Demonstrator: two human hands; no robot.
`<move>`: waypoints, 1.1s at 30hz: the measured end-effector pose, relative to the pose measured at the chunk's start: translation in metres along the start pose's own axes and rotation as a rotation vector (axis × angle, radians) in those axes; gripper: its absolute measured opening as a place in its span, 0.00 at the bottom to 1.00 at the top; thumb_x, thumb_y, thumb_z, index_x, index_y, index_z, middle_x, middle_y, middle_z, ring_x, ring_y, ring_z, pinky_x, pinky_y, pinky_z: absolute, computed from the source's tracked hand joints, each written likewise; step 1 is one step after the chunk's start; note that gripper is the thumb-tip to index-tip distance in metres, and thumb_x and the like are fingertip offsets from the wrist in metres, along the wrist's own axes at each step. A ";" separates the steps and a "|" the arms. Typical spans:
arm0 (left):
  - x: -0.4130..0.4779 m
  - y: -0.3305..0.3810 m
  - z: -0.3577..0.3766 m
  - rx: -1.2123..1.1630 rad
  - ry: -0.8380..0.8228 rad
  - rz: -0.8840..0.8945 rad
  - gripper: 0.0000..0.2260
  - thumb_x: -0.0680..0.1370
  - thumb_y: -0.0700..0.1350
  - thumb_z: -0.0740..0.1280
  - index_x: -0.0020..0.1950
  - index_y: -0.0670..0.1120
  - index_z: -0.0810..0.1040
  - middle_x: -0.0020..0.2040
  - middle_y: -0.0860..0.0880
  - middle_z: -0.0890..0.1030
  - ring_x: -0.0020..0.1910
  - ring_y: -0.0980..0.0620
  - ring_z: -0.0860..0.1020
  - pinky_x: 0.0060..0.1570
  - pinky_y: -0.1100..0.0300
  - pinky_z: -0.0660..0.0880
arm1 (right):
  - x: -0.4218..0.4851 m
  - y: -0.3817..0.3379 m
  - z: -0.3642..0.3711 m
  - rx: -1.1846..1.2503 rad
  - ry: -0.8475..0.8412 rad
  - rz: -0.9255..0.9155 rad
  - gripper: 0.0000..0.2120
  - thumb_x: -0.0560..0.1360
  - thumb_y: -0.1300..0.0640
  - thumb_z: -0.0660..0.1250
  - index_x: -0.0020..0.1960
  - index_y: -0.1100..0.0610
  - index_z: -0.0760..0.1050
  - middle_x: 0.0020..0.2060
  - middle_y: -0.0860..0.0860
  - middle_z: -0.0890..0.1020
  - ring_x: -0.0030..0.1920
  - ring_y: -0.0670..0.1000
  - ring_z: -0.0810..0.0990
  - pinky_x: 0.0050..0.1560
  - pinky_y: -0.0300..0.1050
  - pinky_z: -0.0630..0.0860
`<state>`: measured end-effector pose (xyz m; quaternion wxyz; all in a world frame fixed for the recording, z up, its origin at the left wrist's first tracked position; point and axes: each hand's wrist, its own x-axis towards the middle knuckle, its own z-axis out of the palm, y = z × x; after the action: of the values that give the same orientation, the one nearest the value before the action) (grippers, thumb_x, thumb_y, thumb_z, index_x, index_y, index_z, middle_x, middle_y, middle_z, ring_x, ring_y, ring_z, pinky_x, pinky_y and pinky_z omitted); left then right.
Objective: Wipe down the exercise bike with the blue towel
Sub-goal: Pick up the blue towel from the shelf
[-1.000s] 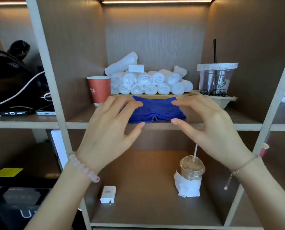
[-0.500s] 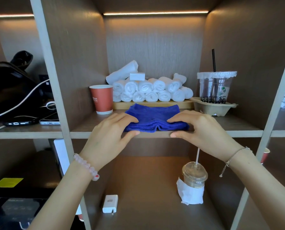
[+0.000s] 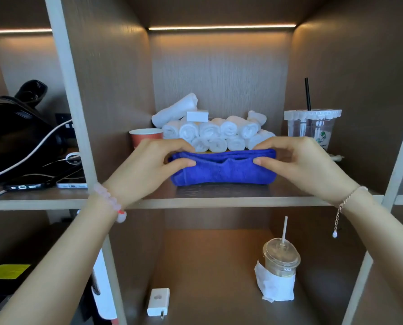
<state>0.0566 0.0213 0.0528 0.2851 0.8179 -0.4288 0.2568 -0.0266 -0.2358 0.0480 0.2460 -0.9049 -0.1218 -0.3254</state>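
blue towel (image 3: 224, 171) sits folded between both hands, long axis running left-right, one end per hand. left hand (image 3: 148, 167) pinches the left end, thumb in front, fingers over the top; right hand (image 3: 296, 165) does the same on the right end. Both equally near, so it's a symmetric two-hand lift. Its lower edge looks just off the shelf (image 3: 219, 200) or barely on it, can't tell. Pull path is straight back toward the body; rolled white towels (image 3: 209, 134) sit just behind the fingers. No bike in view.
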 end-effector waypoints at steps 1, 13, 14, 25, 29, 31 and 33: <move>0.010 -0.002 -0.002 -0.003 -0.016 -0.004 0.05 0.75 0.47 0.68 0.48 0.50 0.81 0.40 0.44 0.82 0.41 0.43 0.77 0.45 0.51 0.71 | 0.008 0.002 -0.001 0.005 -0.007 0.014 0.10 0.72 0.50 0.67 0.51 0.51 0.81 0.45 0.52 0.84 0.47 0.53 0.82 0.52 0.53 0.78; 0.088 -0.033 0.023 0.112 -0.219 -0.104 0.06 0.74 0.42 0.69 0.50 0.42 0.81 0.46 0.50 0.79 0.39 0.58 0.72 0.37 0.71 0.65 | 0.072 0.032 0.004 0.075 -0.276 0.290 0.04 0.73 0.59 0.70 0.48 0.57 0.82 0.45 0.53 0.83 0.42 0.46 0.80 0.32 0.30 0.74; 0.089 -0.035 0.026 0.131 -0.241 -0.114 0.07 0.74 0.43 0.69 0.50 0.43 0.81 0.46 0.50 0.79 0.39 0.58 0.72 0.38 0.68 0.65 | 0.073 0.033 0.005 0.080 -0.280 0.303 0.04 0.73 0.60 0.71 0.47 0.57 0.82 0.44 0.52 0.82 0.40 0.45 0.80 0.31 0.29 0.73; 0.066 -0.020 0.018 0.055 -0.115 -0.038 0.06 0.77 0.46 0.65 0.52 0.48 0.80 0.46 0.55 0.80 0.46 0.60 0.77 0.44 0.76 0.68 | 0.043 0.017 -0.003 -0.068 -0.119 0.088 0.09 0.74 0.50 0.67 0.54 0.47 0.79 0.49 0.39 0.79 0.51 0.37 0.77 0.52 0.34 0.74; 0.047 -0.016 0.018 0.063 -0.231 -0.010 0.09 0.76 0.48 0.66 0.55 0.52 0.79 0.49 0.60 0.80 0.46 0.71 0.74 0.47 0.79 0.66 | 0.028 0.017 0.001 -0.130 -0.352 0.078 0.19 0.70 0.43 0.68 0.61 0.42 0.75 0.55 0.40 0.79 0.55 0.43 0.77 0.57 0.42 0.75; 0.042 -0.019 0.021 0.146 -0.283 0.000 0.13 0.75 0.50 0.67 0.59 0.53 0.78 0.53 0.60 0.79 0.48 0.67 0.73 0.49 0.76 0.66 | 0.026 0.020 0.004 -0.168 -0.390 0.088 0.22 0.69 0.41 0.68 0.63 0.40 0.73 0.54 0.44 0.80 0.52 0.47 0.78 0.56 0.47 0.76; 0.039 -0.022 0.025 0.177 -0.314 -0.007 0.15 0.74 0.51 0.68 0.60 0.54 0.76 0.55 0.58 0.80 0.52 0.60 0.74 0.54 0.64 0.70 | 0.026 0.023 0.005 -0.191 -0.401 0.085 0.23 0.69 0.43 0.69 0.64 0.40 0.72 0.54 0.46 0.80 0.53 0.48 0.78 0.56 0.49 0.76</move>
<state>0.0992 -0.0070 0.0558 0.1425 0.8714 -0.4409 0.1614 0.0045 -0.2511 0.0536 0.1435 -0.9750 -0.0986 -0.1382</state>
